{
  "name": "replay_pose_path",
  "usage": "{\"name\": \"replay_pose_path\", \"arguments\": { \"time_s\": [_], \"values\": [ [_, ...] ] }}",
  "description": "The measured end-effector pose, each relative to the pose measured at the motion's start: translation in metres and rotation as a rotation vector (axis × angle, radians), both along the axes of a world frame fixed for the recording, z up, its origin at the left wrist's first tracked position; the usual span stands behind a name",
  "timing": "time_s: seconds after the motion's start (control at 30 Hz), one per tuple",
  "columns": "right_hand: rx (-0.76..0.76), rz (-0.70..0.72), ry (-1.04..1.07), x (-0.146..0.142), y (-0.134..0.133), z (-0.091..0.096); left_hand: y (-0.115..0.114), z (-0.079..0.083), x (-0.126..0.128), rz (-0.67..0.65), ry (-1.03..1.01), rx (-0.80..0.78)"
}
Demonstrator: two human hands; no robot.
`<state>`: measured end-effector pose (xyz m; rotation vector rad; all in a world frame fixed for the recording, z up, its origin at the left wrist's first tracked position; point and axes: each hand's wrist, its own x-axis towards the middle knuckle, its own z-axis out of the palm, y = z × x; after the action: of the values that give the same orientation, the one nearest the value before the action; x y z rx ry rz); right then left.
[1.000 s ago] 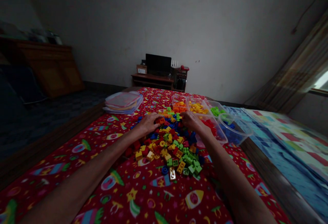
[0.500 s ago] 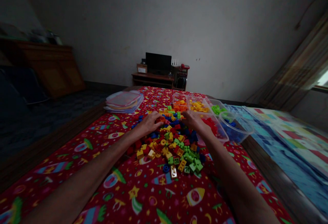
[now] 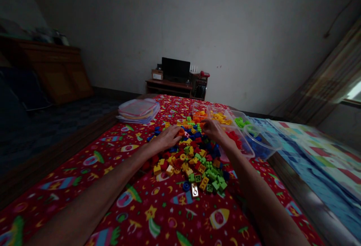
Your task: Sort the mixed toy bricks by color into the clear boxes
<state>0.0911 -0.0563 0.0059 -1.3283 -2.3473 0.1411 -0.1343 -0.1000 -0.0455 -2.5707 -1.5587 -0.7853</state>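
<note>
A heap of small plastic bricks (image 3: 191,159) in red, yellow, green, blue and orange lies on a red patterned cloth (image 3: 169,208). My left hand (image 3: 166,138) rests on the far left of the heap, fingers curled over an orange brick (image 3: 181,131). My right hand (image 3: 212,129) reaches the far side of the heap, fingers curled among the bricks near the clear tubs; what it holds is hidden.
Clear tubs hold sorted bricks: orange (image 3: 199,115), yellow (image 3: 221,117), green (image 3: 239,122), red (image 3: 235,141) and blue (image 3: 261,146). A stack of tub lids (image 3: 138,109) lies at the far left. A patterned mat (image 3: 316,152) lies right. A low table with a screen (image 3: 175,70) stands by the wall.
Both hands stay at the far side of the heap, shifting slightly; the left hand's fingers have closed round an orange brick. The view has drifted a little.
</note>
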Motion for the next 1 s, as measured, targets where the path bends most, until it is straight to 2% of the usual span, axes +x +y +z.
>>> {"name": "replay_pose_path", "arguments": {
  "time_s": [0.1, 0.2, 0.3, 0.37, 0.53, 0.63, 0.8, 1.0],
  "values": [
    [0.05, 0.013, 0.092, 0.005, 0.017, 0.013, 0.0, -0.004, -0.001, -0.003, 0.009, 0.024],
    [0.148, -0.09, 0.116, 0.003, 0.042, 0.028, 0.002, -0.009, -0.003, -0.004, 0.008, 0.05],
    [0.175, -0.19, 0.086, -0.005, 0.058, 0.035, 0.002, -0.01, -0.004, -0.007, 0.018, 0.058],
    [0.16, -0.184, 0.078, -0.009, 0.057, 0.032, 0.001, -0.008, -0.003, 0.005, 0.032, 0.051],
    [0.003, -0.049, 0.055, -0.007, 0.034, 0.013, -0.005, -0.001, 0.003, 0.038, 0.028, 0.035],
    [0.036, -0.038, -0.024, 0.003, 0.035, 0.013, -0.008, 0.0, 0.005, 0.049, 0.022, 0.03],
    [0.058, 0.003, -0.198, 0.007, 0.075, 0.034, -0.005, -0.004, 0.005, 0.045, 0.012, 0.042],
    [-0.01, 0.084, -0.251, -0.015, 0.125, 0.043, -0.004, -0.007, 0.002, 0.011, -0.04, 0.053]
  ]
}}
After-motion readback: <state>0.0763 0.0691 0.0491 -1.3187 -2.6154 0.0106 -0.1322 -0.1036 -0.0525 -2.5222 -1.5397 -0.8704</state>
